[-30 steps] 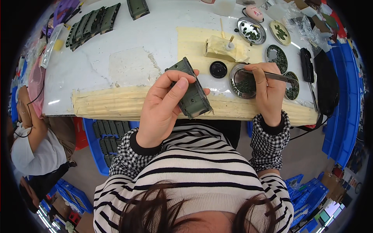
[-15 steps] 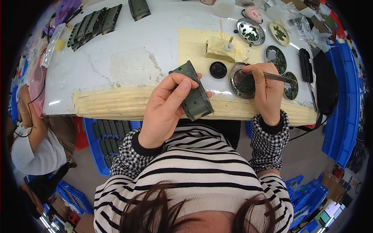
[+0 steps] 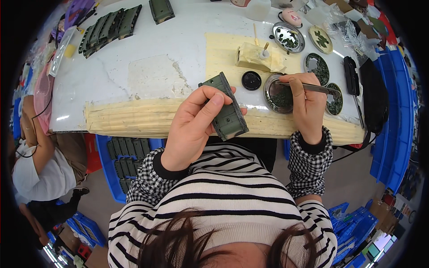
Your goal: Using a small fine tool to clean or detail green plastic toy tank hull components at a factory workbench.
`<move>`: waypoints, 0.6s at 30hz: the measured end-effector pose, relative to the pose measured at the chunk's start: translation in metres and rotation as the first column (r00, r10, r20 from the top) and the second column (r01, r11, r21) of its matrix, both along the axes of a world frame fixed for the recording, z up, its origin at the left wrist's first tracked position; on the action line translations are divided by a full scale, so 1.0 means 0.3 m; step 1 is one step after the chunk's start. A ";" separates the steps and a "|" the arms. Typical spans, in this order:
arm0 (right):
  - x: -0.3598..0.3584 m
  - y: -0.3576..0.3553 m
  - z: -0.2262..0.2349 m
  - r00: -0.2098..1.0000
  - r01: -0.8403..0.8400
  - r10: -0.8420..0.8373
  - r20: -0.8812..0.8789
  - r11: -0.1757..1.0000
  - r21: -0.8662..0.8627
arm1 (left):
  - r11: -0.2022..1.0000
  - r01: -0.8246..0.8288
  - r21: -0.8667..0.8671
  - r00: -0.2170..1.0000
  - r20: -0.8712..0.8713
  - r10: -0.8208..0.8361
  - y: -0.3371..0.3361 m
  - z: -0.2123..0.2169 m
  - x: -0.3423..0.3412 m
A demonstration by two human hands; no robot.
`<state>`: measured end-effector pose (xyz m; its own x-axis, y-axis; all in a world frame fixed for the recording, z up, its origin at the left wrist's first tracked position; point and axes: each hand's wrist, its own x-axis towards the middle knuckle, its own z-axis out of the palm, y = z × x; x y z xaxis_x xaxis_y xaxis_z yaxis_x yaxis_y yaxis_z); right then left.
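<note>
My left hand [image 3: 193, 120] grips a dark green camouflage-patterned plastic part [image 3: 227, 117] with a toothed long edge, held tilted above the table's front edge. Its thumb lies across the part's face, and fingertips show past the toothed edge. My right hand [image 3: 308, 105] is closed on metal tweezers [image 3: 315, 88], pinched between thumb and fingers. They lie roughly level over a round metal dish [image 3: 267, 99] of small dark green pieces and reach right toward another small dish [image 3: 328, 110] of green bits. Whether the tweezers hold a piece is too small to tell.
A round black lid [image 3: 251, 80] lies left of the metal dish, below a tape-wrapped block [image 3: 254, 58]. More dishes [image 3: 316, 67] hold green pieces. Several similar green parts [image 3: 109, 29] lie far left; a blue crate [image 3: 117, 178] holds more. Another person [image 3: 42, 165] sits at left.
My left hand and the green part have shifted slightly right and down. My right hand and the tweezers have hardly moved.
</note>
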<state>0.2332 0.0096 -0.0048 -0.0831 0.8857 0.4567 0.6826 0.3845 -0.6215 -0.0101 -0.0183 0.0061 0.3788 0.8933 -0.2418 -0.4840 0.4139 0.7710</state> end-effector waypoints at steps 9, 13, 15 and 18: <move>-0.001 -0.001 -0.005 1.000 0.000 0.000 -0.008 1.000 0.000 | 1.000 0.012 0.002 1.000 0.007 -0.012 -0.001 0.001 -0.001; -0.010 -0.014 0.022 0.995 -0.001 0.001 -0.101 1.000 -0.005 | 1.000 0.022 0.002 1.000 -0.005 -0.022 0.001 -0.001 -0.001; -0.031 -0.028 0.073 0.986 -0.141 0.144 -0.082 0.989 0.039 | 1.000 0.024 0.000 1.000 -0.019 -0.024 0.003 -0.001 0.005; -0.086 -0.040 0.149 0.951 -0.306 0.309 -0.026 0.948 0.087 | 0.994 0.107 0.012 0.994 -0.031 -0.107 0.018 -0.005 0.004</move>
